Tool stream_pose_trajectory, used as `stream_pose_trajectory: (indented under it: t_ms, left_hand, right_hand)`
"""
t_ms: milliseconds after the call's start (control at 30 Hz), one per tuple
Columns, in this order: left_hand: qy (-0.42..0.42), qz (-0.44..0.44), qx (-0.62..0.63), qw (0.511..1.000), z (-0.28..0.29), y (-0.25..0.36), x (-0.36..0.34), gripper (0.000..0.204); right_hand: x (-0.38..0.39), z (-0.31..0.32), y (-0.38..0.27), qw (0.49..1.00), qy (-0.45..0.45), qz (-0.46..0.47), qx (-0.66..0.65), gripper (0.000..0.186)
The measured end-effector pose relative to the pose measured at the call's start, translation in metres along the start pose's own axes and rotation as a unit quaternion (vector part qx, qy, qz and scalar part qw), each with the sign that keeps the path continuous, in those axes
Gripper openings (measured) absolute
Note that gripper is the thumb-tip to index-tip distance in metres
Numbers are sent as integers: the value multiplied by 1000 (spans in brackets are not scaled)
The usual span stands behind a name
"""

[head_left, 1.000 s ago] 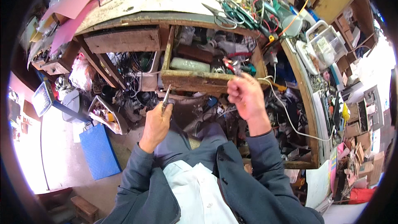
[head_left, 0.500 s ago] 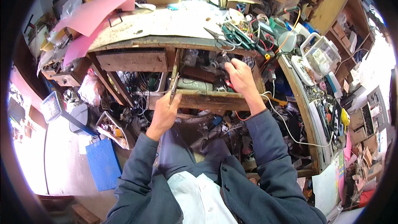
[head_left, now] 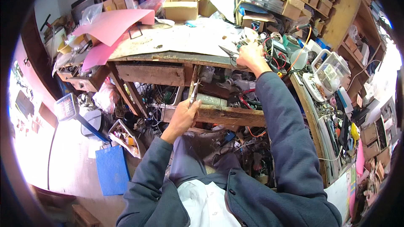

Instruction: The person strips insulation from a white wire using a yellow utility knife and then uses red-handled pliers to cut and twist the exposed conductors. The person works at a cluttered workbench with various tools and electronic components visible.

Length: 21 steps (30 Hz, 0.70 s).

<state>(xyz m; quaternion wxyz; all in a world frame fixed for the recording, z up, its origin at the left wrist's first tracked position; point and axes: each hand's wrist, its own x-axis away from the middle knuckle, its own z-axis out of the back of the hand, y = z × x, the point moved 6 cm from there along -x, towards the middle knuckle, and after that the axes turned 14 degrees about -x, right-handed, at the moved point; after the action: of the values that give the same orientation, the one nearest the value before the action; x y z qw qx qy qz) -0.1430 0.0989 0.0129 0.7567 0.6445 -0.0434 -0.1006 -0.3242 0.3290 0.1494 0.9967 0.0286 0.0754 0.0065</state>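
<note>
My left hand is closed around a slim metal tool that points up from the fist, beside the left side of an open wooden drawer. Over the right part of the bench top, my right hand has its fingers curled down among a heap of hand tools. Whatever it grips there is hidden by the hand. Scissors lie against its left side, their handles partly covered. Below my right forearm, the drawer holds a pale cylinder, red-handled pliers and mixed parts.
White sheeting covers the bench, with a pink sheet and an open cardboard box on it. A clear plastic container stands at the right. A blue board lies on the floor at the left.
My right hand has come up out of the drawer onto the tool heap on the bench. The left hand keeps the metal tool by the drawer. The whole view has shifted.
</note>
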Motion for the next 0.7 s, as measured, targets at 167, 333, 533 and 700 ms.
stream_pose_trajectory:
  t_ms: [167, 333, 533, 700]
  left_hand:
    - [-32, 22, 21, 999, -2, -9, 3, 35]
    - [-66, 22, 25, 997, -17, -8, 1, 35]
    - [-100, -19, -78, 992, -24, -4, 2, 33]
    - [-109, -6, -57, 992, -25, -13, 6, 30]
  right_hand:
    - [21, -4, -11, 968, 12, 128, -214, 31]
    - [108, -42, -43, 630, -115, 174, -748, 10]
    - [140, -58, -56, 599, -91, 174, -776, 23]
    - [154, -56, -56, 624, -34, 171, -761, 18]
